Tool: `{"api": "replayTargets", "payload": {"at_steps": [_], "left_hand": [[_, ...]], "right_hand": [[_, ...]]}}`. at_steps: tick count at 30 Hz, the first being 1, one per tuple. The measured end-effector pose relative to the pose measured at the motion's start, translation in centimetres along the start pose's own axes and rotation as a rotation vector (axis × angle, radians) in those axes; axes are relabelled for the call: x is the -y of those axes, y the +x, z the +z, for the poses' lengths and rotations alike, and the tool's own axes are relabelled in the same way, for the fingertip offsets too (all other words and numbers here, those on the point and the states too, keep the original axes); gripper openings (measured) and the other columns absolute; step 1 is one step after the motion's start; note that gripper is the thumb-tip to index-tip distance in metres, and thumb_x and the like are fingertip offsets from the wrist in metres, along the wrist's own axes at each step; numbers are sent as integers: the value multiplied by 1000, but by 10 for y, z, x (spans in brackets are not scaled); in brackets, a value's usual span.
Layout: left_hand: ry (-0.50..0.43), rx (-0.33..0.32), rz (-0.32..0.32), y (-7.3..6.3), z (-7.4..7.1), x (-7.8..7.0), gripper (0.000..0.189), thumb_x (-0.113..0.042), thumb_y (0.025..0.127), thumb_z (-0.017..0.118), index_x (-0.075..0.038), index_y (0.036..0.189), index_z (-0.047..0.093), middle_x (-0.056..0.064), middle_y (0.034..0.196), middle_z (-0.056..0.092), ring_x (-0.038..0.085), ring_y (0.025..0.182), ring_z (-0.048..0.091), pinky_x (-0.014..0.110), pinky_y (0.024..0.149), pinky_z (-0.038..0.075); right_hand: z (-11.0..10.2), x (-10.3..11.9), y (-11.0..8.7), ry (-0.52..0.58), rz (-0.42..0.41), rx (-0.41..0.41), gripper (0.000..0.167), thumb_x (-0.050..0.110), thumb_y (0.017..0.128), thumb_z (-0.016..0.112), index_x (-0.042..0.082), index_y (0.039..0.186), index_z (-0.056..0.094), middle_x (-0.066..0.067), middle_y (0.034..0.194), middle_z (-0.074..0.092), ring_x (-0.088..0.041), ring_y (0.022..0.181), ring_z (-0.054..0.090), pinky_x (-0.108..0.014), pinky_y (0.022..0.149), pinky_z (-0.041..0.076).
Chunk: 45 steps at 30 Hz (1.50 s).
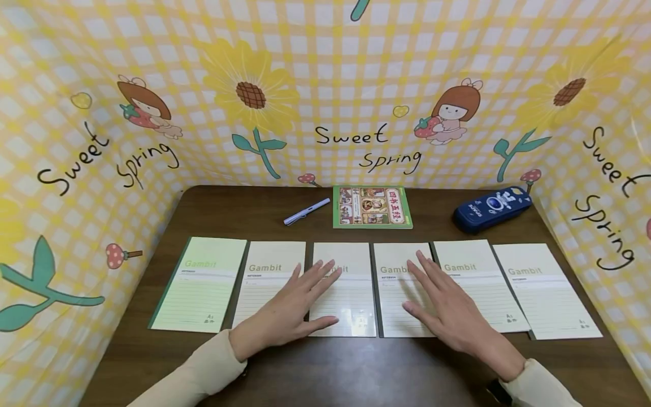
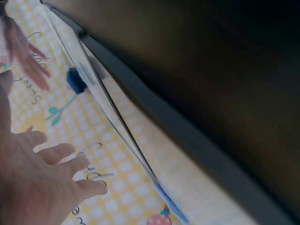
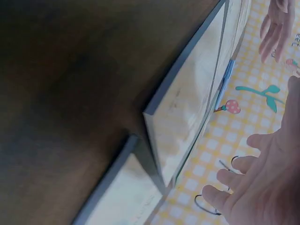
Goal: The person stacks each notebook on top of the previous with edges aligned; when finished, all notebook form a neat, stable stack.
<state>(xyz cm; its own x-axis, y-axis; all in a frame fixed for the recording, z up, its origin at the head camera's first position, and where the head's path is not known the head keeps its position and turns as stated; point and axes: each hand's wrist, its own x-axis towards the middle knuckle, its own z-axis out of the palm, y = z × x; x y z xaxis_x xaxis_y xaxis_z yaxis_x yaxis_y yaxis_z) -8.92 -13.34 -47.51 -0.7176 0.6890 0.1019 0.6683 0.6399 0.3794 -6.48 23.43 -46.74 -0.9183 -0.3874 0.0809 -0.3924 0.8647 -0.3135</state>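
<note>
Several "Gambit" notebooks lie side by side in a row across the brown table. The leftmost notebook [image 1: 203, 288] looks greenish, the others white. My left hand [image 1: 290, 308], fingers spread, is over the second notebook [image 1: 259, 294] and the third notebook [image 1: 351, 305] from the left. Over the fourth notebook [image 1: 394, 299] and the fifth notebook [image 1: 488, 299] is my right hand [image 1: 452, 311], fingers extended. Both palms face down and hold nothing. In the wrist views, the left hand [image 2: 37, 178] and the right hand [image 3: 258, 183] are raised above the notebooks.
Behind the row lie a light-blue pen [image 1: 307, 211], a green-edged book [image 1: 373, 224] and a dark-blue pencil case [image 1: 490, 209] at the back right. The rightmost notebook [image 1: 549, 299] sits slightly angled. A yellow checked cloth [image 1: 325, 85] encloses the table [image 1: 346, 373] at the back and sides.
</note>
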Motion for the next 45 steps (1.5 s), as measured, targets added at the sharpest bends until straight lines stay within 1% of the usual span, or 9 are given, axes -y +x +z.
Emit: {"api": "replayTargets", "payload": {"at_steps": [5,11,15,19,22,28,35,40,45], "left_hand": [[-25,37,47,11,10,-12,82,-62,105,49,-24,169,15,5,175,25,29,161,28,70,126,23],[10,145,87,24,19,-33,79,-63,106,44,-22,169,19,3,174,26,25,161,28,64,128,23],[20,201,139,31,24,-46,78,-62,106,45,-20,168,23,4,174,26,24,161,29,62,129,25],[24,260,191,37,30,-59,76,-61,106,45,-20,167,25,4,174,26,23,161,26,59,129,26],[63,298,231,41,34,-67,75,-62,107,41,-20,167,27,4,174,26,23,161,27,53,130,28],[142,362,290,41,41,-76,75,-64,106,41,-18,164,34,2,174,27,20,160,30,41,130,30],[144,406,289,41,41,-81,84,-65,102,53,-14,165,31,3,174,25,19,161,26,37,132,27],[158,410,302,40,41,-85,87,-67,100,54,-14,165,32,4,174,26,19,161,27,36,131,27],[180,402,327,33,43,-88,87,-66,99,56,-14,165,31,4,174,26,19,161,28,37,131,29]], "right_hand": [[3,-7,-10,40,59,-10,77,53,105,56,18,167,27,-11,175,20,-41,157,31,-60,120,37],[8,-9,-24,70,132,62,77,59,105,50,10,163,35,-14,174,25,-41,157,30,-61,121,35],[13,-9,-33,102,124,106,77,60,105,49,10,163,36,-11,173,27,-38,159,28,-63,123,31],[16,-9,-40,120,94,120,76,59,105,51,12,162,38,-9,173,29,-36,159,29,-63,123,31],[17,-8,-44,116,80,115,76,60,104,53,12,162,39,-8,172,31,-35,158,32,-61,122,32],[21,-8,-49,77,69,126,80,62,102,55,13,163,37,-7,173,29,-33,158,32,-58,122,35],[24,-7,-55,70,87,122,83,64,101,55,15,164,35,-6,173,29,-33,159,31,-57,122,35],[24,-4,-61,70,90,105,83,64,100,57,15,164,35,-6,173,30,-34,158,32,-57,121,36],[25,1,-68,65,98,96,83,65,100,57,16,163,36,-5,172,31,-33,157,34,-57,120,39]]}}
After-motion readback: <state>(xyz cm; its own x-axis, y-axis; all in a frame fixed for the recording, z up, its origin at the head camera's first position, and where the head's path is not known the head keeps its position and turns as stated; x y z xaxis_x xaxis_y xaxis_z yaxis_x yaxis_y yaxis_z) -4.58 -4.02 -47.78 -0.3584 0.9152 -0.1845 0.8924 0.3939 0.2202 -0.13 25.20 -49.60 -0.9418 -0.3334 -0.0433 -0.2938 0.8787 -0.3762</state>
